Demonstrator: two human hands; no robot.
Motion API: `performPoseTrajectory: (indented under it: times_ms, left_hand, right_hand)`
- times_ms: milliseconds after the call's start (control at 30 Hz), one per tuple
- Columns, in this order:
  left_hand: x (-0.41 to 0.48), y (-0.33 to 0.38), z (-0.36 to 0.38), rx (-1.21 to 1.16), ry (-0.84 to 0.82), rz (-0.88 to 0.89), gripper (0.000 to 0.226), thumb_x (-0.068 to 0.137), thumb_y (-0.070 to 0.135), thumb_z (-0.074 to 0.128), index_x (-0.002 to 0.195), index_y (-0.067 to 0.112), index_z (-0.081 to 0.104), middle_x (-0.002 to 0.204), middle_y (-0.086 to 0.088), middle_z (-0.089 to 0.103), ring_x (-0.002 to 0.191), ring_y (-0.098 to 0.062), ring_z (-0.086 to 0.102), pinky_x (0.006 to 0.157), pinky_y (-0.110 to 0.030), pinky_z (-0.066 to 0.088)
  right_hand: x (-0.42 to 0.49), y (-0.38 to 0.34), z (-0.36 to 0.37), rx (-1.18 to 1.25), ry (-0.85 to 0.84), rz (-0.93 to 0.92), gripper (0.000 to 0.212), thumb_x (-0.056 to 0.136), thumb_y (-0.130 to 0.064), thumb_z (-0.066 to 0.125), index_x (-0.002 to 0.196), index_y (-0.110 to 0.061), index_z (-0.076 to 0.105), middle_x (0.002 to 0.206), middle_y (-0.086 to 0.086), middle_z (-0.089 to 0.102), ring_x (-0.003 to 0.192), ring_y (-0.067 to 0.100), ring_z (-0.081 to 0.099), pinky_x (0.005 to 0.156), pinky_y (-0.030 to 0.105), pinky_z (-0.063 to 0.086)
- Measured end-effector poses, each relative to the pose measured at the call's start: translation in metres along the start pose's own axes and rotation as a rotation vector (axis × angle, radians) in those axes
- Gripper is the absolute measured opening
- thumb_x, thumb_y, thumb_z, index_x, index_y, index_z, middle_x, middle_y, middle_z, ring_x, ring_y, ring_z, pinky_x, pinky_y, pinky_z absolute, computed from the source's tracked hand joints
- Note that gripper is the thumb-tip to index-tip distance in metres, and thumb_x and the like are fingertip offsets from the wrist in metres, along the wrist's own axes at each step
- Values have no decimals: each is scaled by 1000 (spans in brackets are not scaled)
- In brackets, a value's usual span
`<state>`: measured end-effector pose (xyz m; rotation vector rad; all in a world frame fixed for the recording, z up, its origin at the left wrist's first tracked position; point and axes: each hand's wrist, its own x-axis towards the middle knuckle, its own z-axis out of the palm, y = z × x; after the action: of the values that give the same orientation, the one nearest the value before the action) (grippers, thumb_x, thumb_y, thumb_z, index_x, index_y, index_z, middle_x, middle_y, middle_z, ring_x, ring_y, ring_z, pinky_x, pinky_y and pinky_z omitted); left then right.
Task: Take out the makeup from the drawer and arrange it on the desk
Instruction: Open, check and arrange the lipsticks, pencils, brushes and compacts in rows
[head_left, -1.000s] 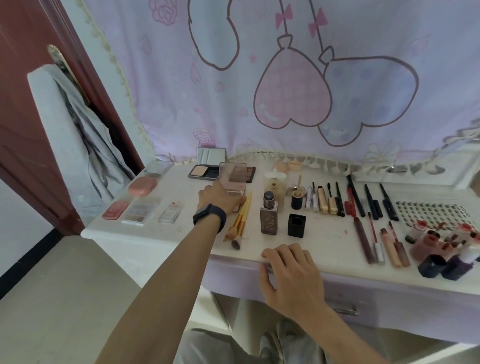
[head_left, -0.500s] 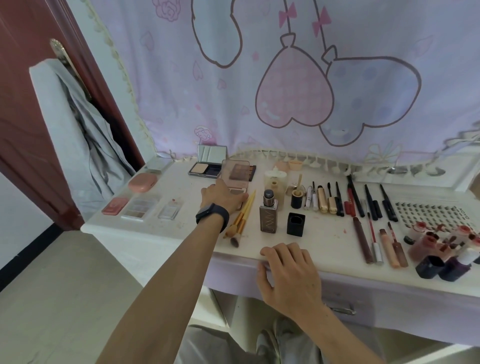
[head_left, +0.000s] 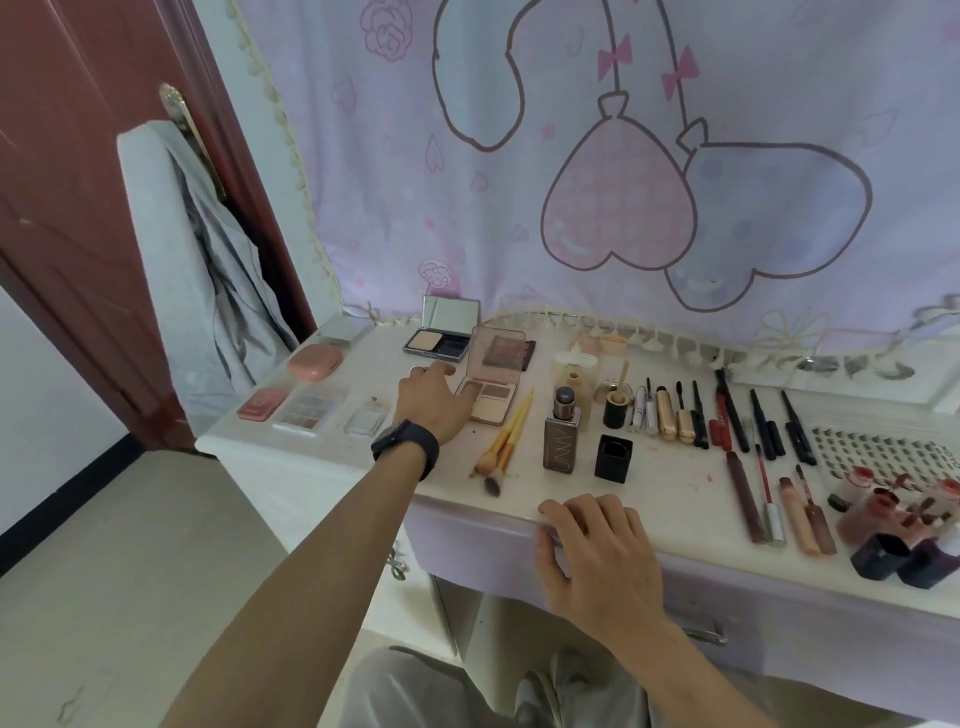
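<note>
The left hand (head_left: 431, 402) reaches across the desk (head_left: 675, 499), its fingertips on the near left corner of an open palette (head_left: 491, 402) whose lid stands upright. Whether they pinch its edge or only touch it is unclear. Yellow-handled brushes (head_left: 503, 441) lie just right of the palette, with a foundation bottle (head_left: 562, 441) standing beyond them. The right hand (head_left: 597, 551) rests spread and relaxed over the desk's front edge, holding nothing.
</note>
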<state>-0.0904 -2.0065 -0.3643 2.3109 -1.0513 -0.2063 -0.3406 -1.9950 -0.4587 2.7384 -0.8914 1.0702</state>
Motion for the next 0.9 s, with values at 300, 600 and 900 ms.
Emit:
performPoseTrajectory:
  times_ms: [300,600,900]
  left_hand:
    - [-31,-84,-47,60,78,-113,44,94,34,57,135,20,53,139,-16,47,130,-34,40,105,-44,41]
    - [-33,-92,-37,227,83,-147,55,94,48,51,142,19,48,141,-16,47,131,-38,38,107,-46,36]
    - [-54,-85,-52,-379,143,-167,49,83,47,75,123,23,61,108,1,68,102,-17,63,84,-28,49]
  right_hand:
    - [-2,1,-4,-65,0,-36,27,88,-39,60,104,-20,72,108,4,68,97,24,62,83,37,49]
    - [-2,1,-2,-116,1,-11,32,90,-41,52,105,-22,72,109,5,67,98,28,61,80,37,47]
    - [-3,3,0,-114,25,-12,30,90,-40,55,107,-22,71,110,4,67,99,27,60,81,37,45]
